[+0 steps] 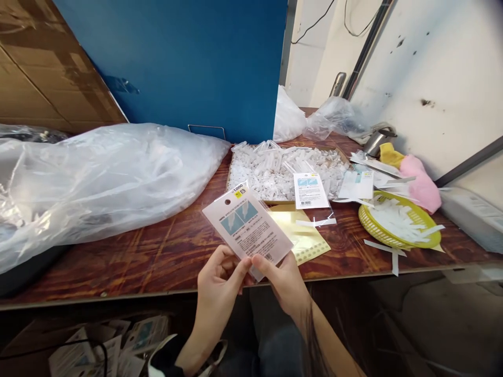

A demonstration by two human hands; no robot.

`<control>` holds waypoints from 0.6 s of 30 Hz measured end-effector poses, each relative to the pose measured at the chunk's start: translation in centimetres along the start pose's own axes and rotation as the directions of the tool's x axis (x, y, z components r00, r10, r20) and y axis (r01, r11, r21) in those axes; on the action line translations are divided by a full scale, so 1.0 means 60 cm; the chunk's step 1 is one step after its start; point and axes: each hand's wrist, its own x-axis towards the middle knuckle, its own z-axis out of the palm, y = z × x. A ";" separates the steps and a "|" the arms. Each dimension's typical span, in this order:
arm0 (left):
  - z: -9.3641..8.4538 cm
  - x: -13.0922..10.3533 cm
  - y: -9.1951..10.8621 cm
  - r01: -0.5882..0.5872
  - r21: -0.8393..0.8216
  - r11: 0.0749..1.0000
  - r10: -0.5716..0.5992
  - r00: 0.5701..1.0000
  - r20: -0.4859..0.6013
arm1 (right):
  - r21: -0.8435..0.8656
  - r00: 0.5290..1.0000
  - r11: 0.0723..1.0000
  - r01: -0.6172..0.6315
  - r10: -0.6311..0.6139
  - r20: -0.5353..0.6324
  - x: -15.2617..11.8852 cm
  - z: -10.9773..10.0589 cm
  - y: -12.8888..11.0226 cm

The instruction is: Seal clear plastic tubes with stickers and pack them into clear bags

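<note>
A printed card in a clear plastic sleeve (pixel 251 230) is held up over the table's front edge, tilted, its blue pictures and small text facing me. My left hand (pixel 220 277) grips its lower left edge, thumb in front and fingers behind. At the lower right corner, my right hand (pixel 285 280) pinches the same package with the thumb on the front. The fingers behind the card are partly hidden. Just beyond it lies a yellow sheet with rows of small round stickers (pixel 310 241). A second packaged card (pixel 311 191) rests past that sheet, against the tray of small clear plastic parts (pixel 271 162).
A yellow basket (pixel 365 222) holds white paper strips; more strips lie beside it. Large plastic bag (pixel 118 178) fills the left side. A blue panel (pixel 188 63) stands behind. Pink cloth (pixel 420 180) and a metal cup (pixel 379 141) sit right. Packaged cards (pixel 145 335) lie below the table.
</note>
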 end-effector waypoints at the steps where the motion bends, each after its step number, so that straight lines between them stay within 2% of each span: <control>1: 0.003 -0.002 -0.004 -0.001 0.000 1.000 0.001 1.000 -0.003 | 0.033 1.000 0.999 0.007 -0.007 -0.017 0.003 0.001 0.002; 3: 0.001 -0.006 -0.011 0.018 0.017 1.000 -0.018 1.000 0.007 | 0.097 0.997 0.993 0.062 -0.057 -0.061 0.008 -0.003 0.002; 5: -0.009 -0.011 -0.015 0.095 0.102 0.990 -0.107 0.987 0.117 | 0.127 0.989 0.985 0.119 -0.105 -0.108 0.011 -0.012 0.000; 7: -0.023 -0.015 -0.008 0.124 0.304 0.945 -0.212 0.938 0.276 | 0.068 0.980 0.989 0.131 -0.119 -0.156 0.013 -0.022 -0.002; 8: -0.030 -0.015 -0.001 0.073 0.409 0.910 -0.212 0.928 0.306 | 0.008 0.979 0.992 0.122 -0.119 -0.164 0.013 -0.027 -0.002; 9: -0.035 -0.013 0.010 -0.014 0.491 0.871 -0.151 0.943 0.295 | -0.057 0.981 0.993 0.105 -0.113 -0.156 0.012 -0.032 -0.002; 10: -0.039 -0.009 0.023 -0.130 0.550 0.825 -0.015 0.968 0.251 | -0.115 0.986 0.990 0.083 -0.098 -0.134 0.011 -0.035 -0.001; 11: -0.041 -0.002 0.037 -0.251 0.598 0.762 0.168 0.967 0.191 | -0.156 0.991 0.986 0.064 -0.081 -0.108 0.009 -0.037 -0.001; 12: -0.040 0.007 0.052 -0.358 0.639 0.681 0.346 0.926 0.150 | -0.183 0.994 0.982 0.054 -0.070 -0.081 0.008 -0.038 0.000; 13: -0.037 0.018 0.066 -0.451 0.672 0.587 0.477 0.864 0.162 | -0.200 0.996 0.978 0.053 -0.067 -0.065 0.006 -0.038 0.000; 14: -0.034 0.031 0.077 -0.518 0.693 0.501 0.536 0.815 0.221 | -0.212 0.996 0.976 0.058 -0.072 -0.059 0.005 -0.037 0.000; 15: -0.029 0.043 0.086 -0.571 0.687 0.450 0.535 0.788 0.304 | -0.224 0.995 0.972 0.067 -0.082 -0.058 0.004 -0.036 0.000; 16: -0.024 0.054 0.091 -0.606 0.669 0.430 0.497 0.778 0.386 | -0.236 0.994 0.968 0.080 -0.096 -0.058 0.004 -0.035 0.001; 18: -0.016 0.070 0.094 -0.620 0.625 0.474 0.373 0.785 0.495 | -0.259 0.990 0.960 0.106 -0.126 -0.062 0.005 -0.035 0.002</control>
